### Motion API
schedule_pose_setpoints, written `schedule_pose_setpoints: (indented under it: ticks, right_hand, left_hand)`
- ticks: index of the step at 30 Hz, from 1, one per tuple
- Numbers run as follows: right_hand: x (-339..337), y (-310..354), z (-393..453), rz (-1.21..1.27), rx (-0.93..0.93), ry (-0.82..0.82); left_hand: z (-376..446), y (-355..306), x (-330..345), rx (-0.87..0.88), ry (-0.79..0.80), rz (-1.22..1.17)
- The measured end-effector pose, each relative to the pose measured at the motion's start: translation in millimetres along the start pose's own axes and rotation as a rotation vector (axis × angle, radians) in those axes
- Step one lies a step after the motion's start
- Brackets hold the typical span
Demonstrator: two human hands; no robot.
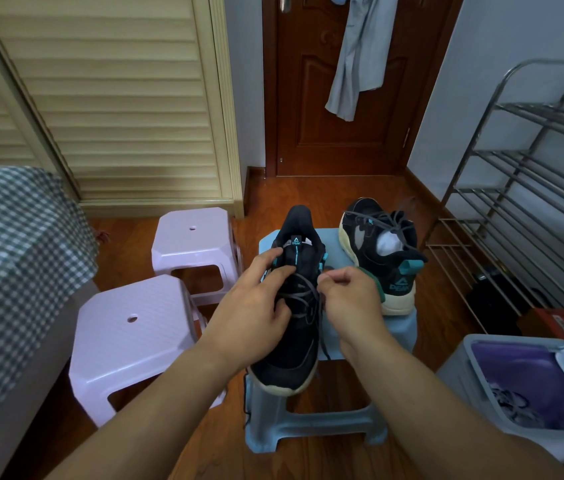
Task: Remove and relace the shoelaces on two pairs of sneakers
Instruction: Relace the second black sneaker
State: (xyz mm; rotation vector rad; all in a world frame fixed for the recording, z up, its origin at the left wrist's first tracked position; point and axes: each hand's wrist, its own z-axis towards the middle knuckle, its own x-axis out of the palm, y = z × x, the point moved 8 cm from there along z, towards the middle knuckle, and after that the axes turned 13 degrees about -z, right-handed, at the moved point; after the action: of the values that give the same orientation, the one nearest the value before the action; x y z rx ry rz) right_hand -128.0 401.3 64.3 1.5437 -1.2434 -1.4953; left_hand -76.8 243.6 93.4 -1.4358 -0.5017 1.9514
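Black sneaker (291,327), centre frame, on blue stool (394,327): left hand (256,306) grasps its tongue; right hand (349,299) pinches grey lace (303,292) just right.

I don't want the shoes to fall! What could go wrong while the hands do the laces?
The near sneaker has its toe poking over the front edge of the blue stool, so a hard pull by the right hand on the grey lace might tip it off. The second sneaker stands close beside it and could get knocked. The left hand steadying the shoe helps.
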Motion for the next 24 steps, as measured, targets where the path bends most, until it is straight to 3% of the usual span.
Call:
schedule_pose_setpoints:
  ticks: [4, 11, 16, 21, 24]
  right_hand:
    - [0, 4, 4, 0.001, 0.001, -0.011]
    - [-10, 35, 2, -0.288, -0.277, -0.143]
    - [-10, 46, 15, -0.540, -0.215, -0.101]
    - [-13, 49, 23, -0.492, -0.159, -0.084]
    - [-19, 62, 16, -0.582, -0.322, -0.188]
  left_hand:
    - [-1, -1, -1, 0.008, -0.004, -0.004]
    - [-2, -1, -2, 0.013, -0.010, -0.010]
    - [-1, -3, -1, 0.031, 0.004, 0.010]
    - [-2, -4, 0, 0.036, 0.007, 0.012]
    - [-1, -5, 1, 0.046, 0.009, 0.017]
